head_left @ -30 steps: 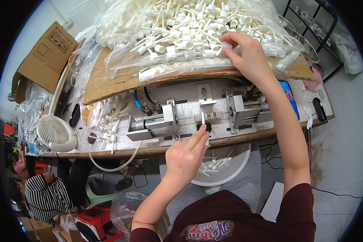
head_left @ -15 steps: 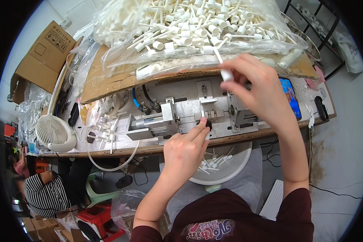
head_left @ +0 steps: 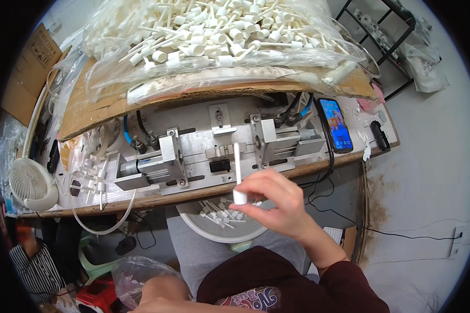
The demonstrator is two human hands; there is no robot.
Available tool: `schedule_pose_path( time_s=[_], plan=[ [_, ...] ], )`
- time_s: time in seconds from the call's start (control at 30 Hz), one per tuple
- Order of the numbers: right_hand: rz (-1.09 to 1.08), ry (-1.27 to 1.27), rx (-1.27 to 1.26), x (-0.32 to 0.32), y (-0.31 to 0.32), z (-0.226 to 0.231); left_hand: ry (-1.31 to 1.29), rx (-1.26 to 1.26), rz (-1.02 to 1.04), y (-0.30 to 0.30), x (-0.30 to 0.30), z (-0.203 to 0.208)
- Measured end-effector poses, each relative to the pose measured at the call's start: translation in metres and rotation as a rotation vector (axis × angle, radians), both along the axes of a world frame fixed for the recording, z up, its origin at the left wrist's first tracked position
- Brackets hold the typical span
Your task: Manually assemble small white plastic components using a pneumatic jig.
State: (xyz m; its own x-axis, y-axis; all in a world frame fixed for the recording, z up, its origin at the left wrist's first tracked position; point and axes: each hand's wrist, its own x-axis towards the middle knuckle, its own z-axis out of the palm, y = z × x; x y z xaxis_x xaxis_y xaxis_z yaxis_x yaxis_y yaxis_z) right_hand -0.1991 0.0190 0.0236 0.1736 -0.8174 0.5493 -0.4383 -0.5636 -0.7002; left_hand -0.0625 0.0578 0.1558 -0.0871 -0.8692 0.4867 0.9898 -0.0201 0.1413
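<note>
My right hand (head_left: pixel 279 201) pinches a white cap with a long thin stem (head_left: pixel 238 169). The cap end sits between thumb and fingers, and the stem points up in front of the metal fixture. Part of my left arm or hand (head_left: pixel 164 292) shows at the lower edge, its fingers hidden. On the bench, the fixture has a small central clamp block (head_left: pixel 225 151) between a left air cylinder (head_left: pixel 151 164) and a right air cylinder (head_left: pixel 282 141). A white mesh basket (head_left: pixel 230 239) with several stemmed caps (head_left: pixel 216 214) stands below the bench edge, at my lap.
A large heap of white stemmed caps (head_left: pixel 219 36) lies in clear plastic on a cardboard sheet (head_left: pixel 89 112) above the fixture. At the right are a phone (head_left: pixel 337 128) and black cables (head_left: pixel 326 141). A white fan (head_left: pixel 34 185) stands at the left; a striped-sleeved person sits beyond.
My right hand has come down from near the heap to before the fixture with the stemmed cap. My left hand has left the clamp block and dropped toward the lower edge. The view has shifted right.
</note>
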Motion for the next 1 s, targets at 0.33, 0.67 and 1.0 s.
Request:
schedule_pose_path(
  time_s=[0.33,0.67,1.0],
  plan=[
    [0.022,-0.018,-0.090,0.001,0.011,-0.011,-0.654,0.151,-0.258,0.004,0.059,0.021],
    [0.019,-0.033,-0.111,0.005,0.013,-0.014,-0.725,0.047,-0.368,-0.001,0.075,0.017],
    [0.006,-0.049,-0.124,0.002,0.013,-0.014,-0.424,-0.279,-0.124,-0.014,0.076,-0.005]
  ],
)
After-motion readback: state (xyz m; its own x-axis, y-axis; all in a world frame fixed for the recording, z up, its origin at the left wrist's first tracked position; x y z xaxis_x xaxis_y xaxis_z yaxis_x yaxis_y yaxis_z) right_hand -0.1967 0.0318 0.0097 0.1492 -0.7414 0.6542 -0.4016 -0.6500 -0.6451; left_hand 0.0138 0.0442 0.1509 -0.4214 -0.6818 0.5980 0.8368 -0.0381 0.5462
